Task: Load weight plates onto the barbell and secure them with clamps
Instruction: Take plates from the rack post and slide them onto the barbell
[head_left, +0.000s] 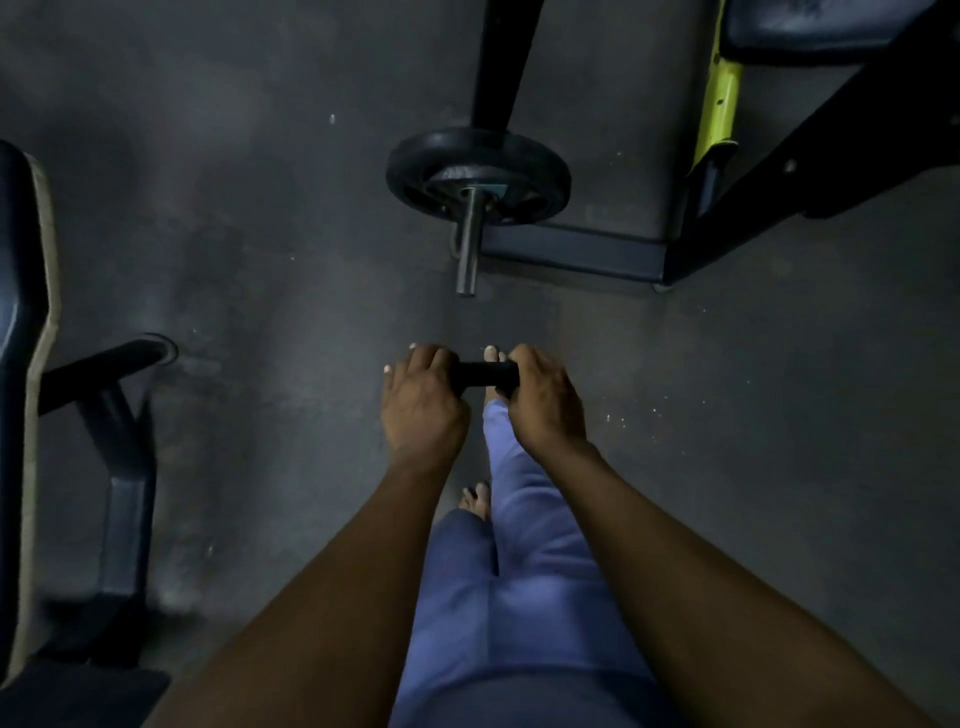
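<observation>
1. Both hands grip one short black clamp (484, 375) held level in front of the person: the left hand (422, 399) has its fingers curled round the clamp's left end, and the right hand (540, 397) has its fingers curled round the right end.
2. Only the middle of the clamp shows between the two fists; its shape beyond that is hidden.
3. Below the hands are the person's legs in blue trousers (519, 571) and bare feet on the dark floor (270, 218).
4. Ahead of the hands, apart from the clamp, the bare end of the bar (468, 244) points toward the person.
5. One black plate (535, 176) sits on the bar farther up, with a length of bare sleeve between it and the bar's tip.
6. A black frame (571, 249) lies on the floor just right of the bar, with a yellow post (719, 109) behind it.
7. At the left edge stands a padded bench (26, 312) on dark legs.
</observation>
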